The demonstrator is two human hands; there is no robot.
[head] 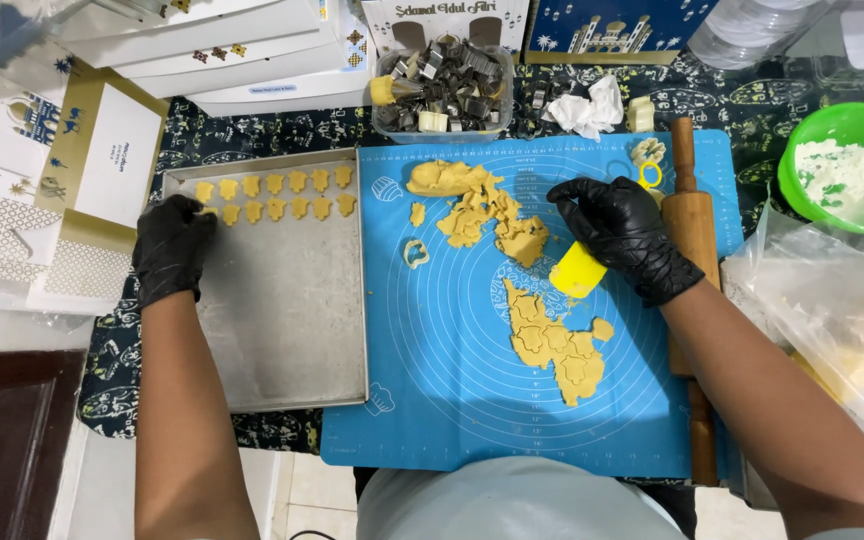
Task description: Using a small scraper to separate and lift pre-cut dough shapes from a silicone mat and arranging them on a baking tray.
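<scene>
A yellow plastic cookie cutter (578, 272) is gripped by the black-gloved right hand (624, 236), just above the rolled yellow dough sheet (555, 342); the left hand (170, 247) rests curled on the metal baking tray (282, 330).

Patterned tablecloth (252, 130) bears blue mat (452, 400); baking tray (292, 330)

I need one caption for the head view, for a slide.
Gloved left hand places dough shapes on tray; right hand holds yellow cutter.

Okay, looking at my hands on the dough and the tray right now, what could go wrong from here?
The left hand rests right on the newest cookies at the tray edge, so it may squash one. The right hand holds the yellow cutter above thin, already-cut dough, which could tear. The rolling pin lies by that wrist and may get knocked.
</scene>
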